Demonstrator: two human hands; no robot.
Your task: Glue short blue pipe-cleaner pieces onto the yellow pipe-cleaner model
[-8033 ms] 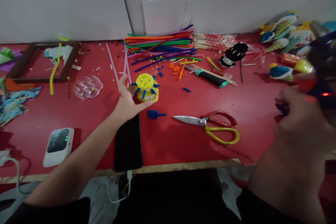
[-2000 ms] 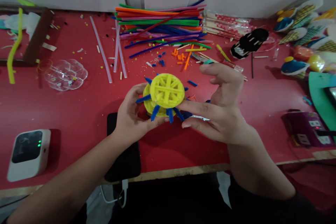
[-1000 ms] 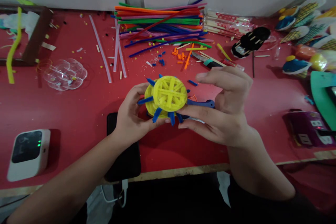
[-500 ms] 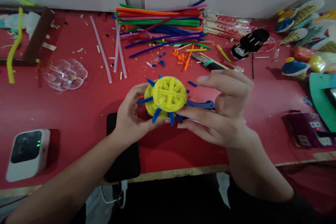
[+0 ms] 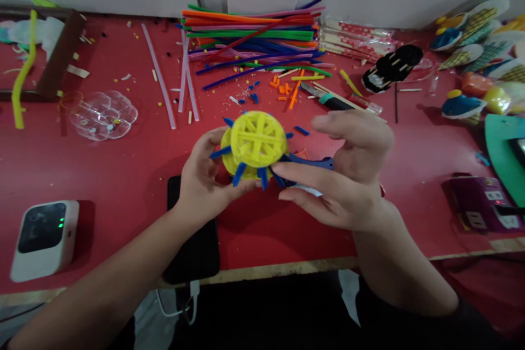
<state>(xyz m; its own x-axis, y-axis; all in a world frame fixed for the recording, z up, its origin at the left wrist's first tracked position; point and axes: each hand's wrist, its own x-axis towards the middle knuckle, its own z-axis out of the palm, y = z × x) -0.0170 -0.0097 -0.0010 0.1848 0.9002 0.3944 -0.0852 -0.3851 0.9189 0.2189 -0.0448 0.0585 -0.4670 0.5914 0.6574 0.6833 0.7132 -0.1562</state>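
My left hand [image 5: 203, 180] grips a yellow wheel-shaped model [image 5: 256, 139] made of straw pieces, with short blue spokes sticking out around its rim, lifted a little above the red table [image 5: 102, 175]. My right hand [image 5: 348, 175] holds a blue straw piece [image 5: 311, 163] between thumb and forefinger, its end touching the wheel's lower right rim. The other fingers of that hand are spread above. A black phone [image 5: 192, 246] lies under my left wrist.
A pile of coloured straws [image 5: 250, 38] lies at the back centre, with cut bits scattered before it. A clear flower-shaped tray [image 5: 102, 116] and a white device [image 5: 43, 238] sit left. A craft knife [image 5: 328, 99], a black item [image 5: 391, 65] and painted toys [image 5: 463, 104] are right.
Eight seconds ago the wheel stood on the table under my left hand and my right hand was off to the right. Both hands now hold it up; it has tilted slightly leftward in the last second.
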